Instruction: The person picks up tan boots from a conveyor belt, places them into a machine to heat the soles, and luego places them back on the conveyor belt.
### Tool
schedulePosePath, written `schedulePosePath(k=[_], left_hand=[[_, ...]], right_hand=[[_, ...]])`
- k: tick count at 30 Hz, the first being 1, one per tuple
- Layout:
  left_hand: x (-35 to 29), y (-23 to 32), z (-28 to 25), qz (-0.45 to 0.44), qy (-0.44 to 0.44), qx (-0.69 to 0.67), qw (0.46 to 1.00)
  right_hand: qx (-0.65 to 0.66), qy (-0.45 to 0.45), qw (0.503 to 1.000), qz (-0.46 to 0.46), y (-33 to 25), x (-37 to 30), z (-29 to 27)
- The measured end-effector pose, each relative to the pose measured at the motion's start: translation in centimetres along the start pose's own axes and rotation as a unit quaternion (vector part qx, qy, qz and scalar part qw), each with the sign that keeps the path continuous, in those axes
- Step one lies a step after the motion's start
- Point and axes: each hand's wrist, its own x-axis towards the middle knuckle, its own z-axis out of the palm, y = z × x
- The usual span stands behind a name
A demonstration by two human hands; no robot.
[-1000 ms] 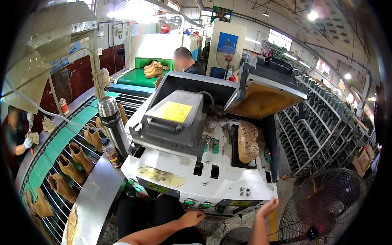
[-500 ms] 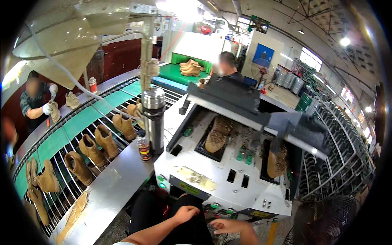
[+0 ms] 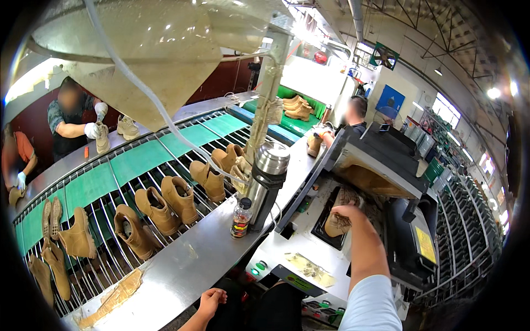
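A tan boot [image 3: 338,220] lies in the left black recess of a white machine [image 3: 317,256]. My right hand [image 3: 349,214] reaches over the machine and its fingers curl round this boot. The machine's raised lid [image 3: 378,174] tilts above the recess, with its tan underside showing. A black cover [image 3: 411,237] stands over the machine's right side and hides what lies below it. Down by my lap, my left hand [image 3: 212,300] is curled closed, with nothing visible in it.
Several tan boots [image 3: 179,198] stand on the roller conveyor [image 3: 118,231] at left. A steel flask [image 3: 268,182] and a small bottle [image 3: 240,218] stand on the metal ledge [image 3: 182,259]. Across the conveyor, a gloved person handles a shoe [image 3: 102,139]. Another person stands behind the machine.
My view has swung left. My right hand has risen from my lap to the boot in the left recess. The lid now shows its underside, and the right recess is covered.
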Motion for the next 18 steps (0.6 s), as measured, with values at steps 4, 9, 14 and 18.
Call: schedulePosePath(k=[4,9,14,18], left_hand=[[-0.6,1.1,-0.2,0.003,-0.007,0.019,1.000],[-0.2,2.0,2.1,0.002,-0.112,0.033,0.993],[-1.3,3.8,10.9,-0.022,-0.274,0.019,0.961],[-2.3,8.1,18.9,0.012,-0.350,-0.185,0.918]], right_hand=[[0.097,0.081,0.991,-0.031,-4.9,-3.2,-5.0],[0.268,0.201,0.932,-0.136,1.8,-7.6,-10.0],[0.575,0.137,0.781,-0.200,4.9,-17.9,-3.6],[0.596,0.065,0.770,-0.220,5.3,-28.7,4.5]])
